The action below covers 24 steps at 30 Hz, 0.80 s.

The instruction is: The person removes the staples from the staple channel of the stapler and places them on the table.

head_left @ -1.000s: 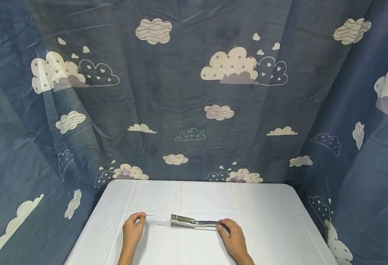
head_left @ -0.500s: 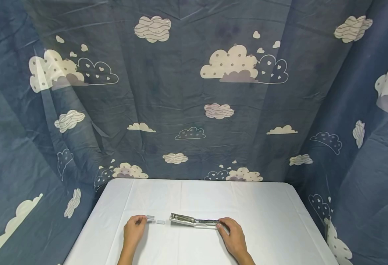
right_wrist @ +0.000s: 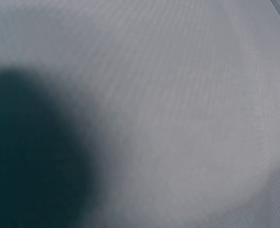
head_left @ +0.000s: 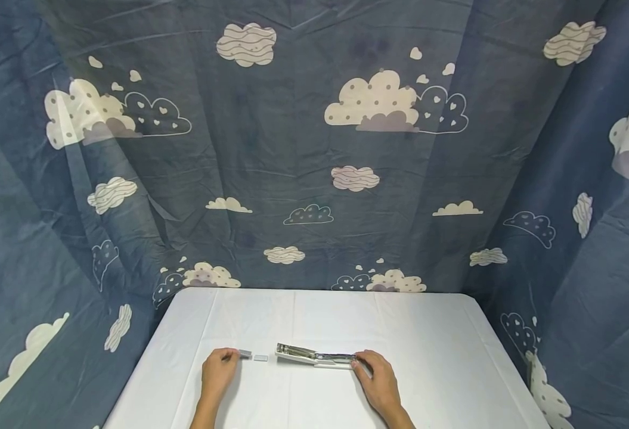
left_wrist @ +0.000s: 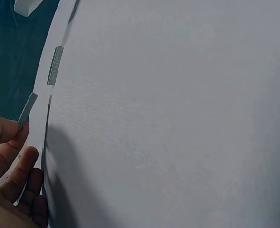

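Note:
Thumb and fingertips of my left hand [head_left: 217, 376] pinch a short grey strip of staples [left_wrist: 27, 111] by one end, tilted above the white table. A second staple strip [head_left: 261, 358] lies flat just to the right of it, also showing in the left wrist view. Farther right is a stapler [head_left: 297, 354], swung wide open with its metal inside facing up. My right hand [head_left: 380, 384] grips the stapler's right end between thumb and fingers. The right wrist view shows mostly blurred white cloth and a dark shadow, with the hand out of sight.
White cloth covers the table [head_left: 427, 333], whose rounded far edge lies behind the stapler. Dark blue curtains [head_left: 293, 149] with a cloud print hang at the back and on both sides.
My left hand has come slightly nearer and to the right with its staple strip, which now tilts beside the lying one. The right hand and the stapler stay put.

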Each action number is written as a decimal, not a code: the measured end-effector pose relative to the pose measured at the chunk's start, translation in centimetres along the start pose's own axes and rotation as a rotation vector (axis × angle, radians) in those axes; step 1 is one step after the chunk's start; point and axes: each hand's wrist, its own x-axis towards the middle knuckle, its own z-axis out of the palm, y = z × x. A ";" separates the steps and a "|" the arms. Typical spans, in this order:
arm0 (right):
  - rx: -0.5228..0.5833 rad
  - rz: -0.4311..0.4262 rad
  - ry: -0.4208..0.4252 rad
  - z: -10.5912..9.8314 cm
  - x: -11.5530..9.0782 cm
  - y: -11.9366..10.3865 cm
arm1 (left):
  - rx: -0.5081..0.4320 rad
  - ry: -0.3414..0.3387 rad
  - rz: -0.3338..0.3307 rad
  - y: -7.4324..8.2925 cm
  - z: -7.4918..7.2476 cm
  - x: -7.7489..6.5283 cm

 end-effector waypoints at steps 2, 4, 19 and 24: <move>-0.002 -0.004 0.001 0.0 0.0 0.0 | 0.008 0.011 0.009 0.2 0.0 0.0; -0.008 -0.005 0.002 0.0 0.0 0.0 | 0.015 0.021 0.018 0.3 0.0 0.0; -0.020 0.024 -0.035 -0.2 0.1 -0.1 | 0.118 0.023 0.111 0.1 -0.2 0.4; -0.008 0.022 -0.045 -0.2 0.0 -0.1 | 0.138 0.012 0.124 0.1 -0.4 0.6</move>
